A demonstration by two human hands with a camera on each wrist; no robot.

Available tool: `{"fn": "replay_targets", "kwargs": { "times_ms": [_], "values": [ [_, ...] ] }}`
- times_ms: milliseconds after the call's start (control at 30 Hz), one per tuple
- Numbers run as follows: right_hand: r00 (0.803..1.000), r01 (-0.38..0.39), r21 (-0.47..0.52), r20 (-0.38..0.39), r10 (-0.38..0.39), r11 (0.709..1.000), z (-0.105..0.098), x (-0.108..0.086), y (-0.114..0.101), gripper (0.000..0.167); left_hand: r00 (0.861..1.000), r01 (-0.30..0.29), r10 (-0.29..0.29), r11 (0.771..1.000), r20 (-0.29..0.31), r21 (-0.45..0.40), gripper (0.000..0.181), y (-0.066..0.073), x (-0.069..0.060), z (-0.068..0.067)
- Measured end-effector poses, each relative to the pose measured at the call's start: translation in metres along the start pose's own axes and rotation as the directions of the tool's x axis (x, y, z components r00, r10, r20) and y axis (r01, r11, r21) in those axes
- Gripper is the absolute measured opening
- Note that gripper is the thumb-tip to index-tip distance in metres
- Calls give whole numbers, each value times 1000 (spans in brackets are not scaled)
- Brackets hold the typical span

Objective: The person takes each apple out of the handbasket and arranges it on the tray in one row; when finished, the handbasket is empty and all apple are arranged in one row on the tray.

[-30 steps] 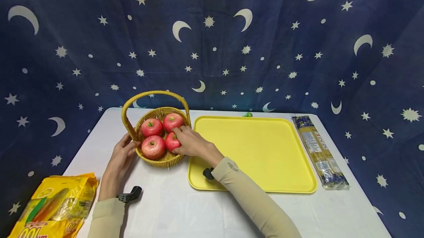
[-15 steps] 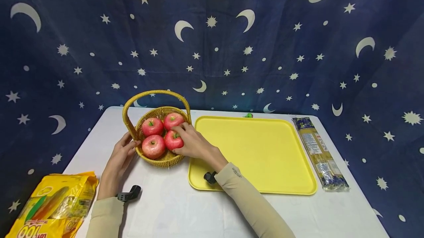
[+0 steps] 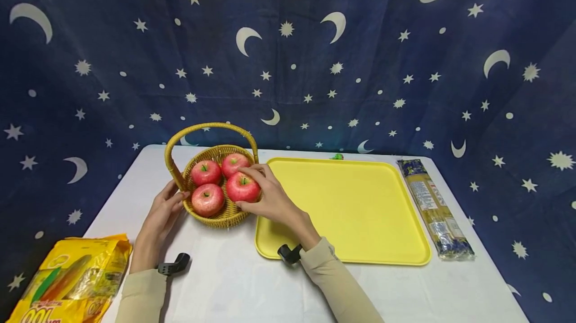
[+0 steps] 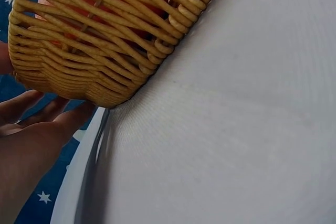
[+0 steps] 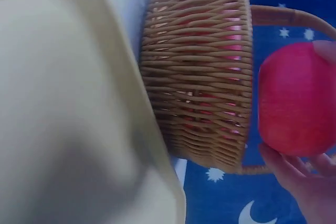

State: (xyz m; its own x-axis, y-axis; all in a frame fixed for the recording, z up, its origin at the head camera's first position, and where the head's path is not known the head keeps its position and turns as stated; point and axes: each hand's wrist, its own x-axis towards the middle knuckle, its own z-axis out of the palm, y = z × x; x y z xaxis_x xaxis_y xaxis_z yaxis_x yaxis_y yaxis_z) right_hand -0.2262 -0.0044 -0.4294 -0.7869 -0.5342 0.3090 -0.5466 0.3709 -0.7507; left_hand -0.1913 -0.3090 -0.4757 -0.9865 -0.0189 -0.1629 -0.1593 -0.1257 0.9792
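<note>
- Above the right side of the wicker basket (image 3: 228, 219), clear of its rim, the right hand (image 3: 272, 198) grips a red apple (image 3: 243, 187) with its fingers.
- Opposite, the left hand (image 3: 163, 211) holds the rim between thumb and fingers.
- Inside: three other apples (image 3: 208, 200).
- Just beside the basket: a yellow tray (image 3: 346, 208).

Table (image 3: 225, 283) layout
Bag (image 3: 74, 278) at front left; basket (image 3: 222, 221) behind and right of it, three apples (image 3: 206, 172) inside; fourth apple (image 3: 243, 187) above basket; tray (image 3: 346, 213) right of basket; packet (image 3: 434, 208) right of tray.
</note>
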Motion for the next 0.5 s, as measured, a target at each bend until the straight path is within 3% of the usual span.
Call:
{"fn": "replay_targets", "kwargs": {
  "times_ms": [500],
  "values": [
    [996, 20, 20, -88, -18, 1000, -26, -25, 6, 73, 1000, 1, -1, 1000, 10, -7, 75, -1, 0, -1]
  ]
}}
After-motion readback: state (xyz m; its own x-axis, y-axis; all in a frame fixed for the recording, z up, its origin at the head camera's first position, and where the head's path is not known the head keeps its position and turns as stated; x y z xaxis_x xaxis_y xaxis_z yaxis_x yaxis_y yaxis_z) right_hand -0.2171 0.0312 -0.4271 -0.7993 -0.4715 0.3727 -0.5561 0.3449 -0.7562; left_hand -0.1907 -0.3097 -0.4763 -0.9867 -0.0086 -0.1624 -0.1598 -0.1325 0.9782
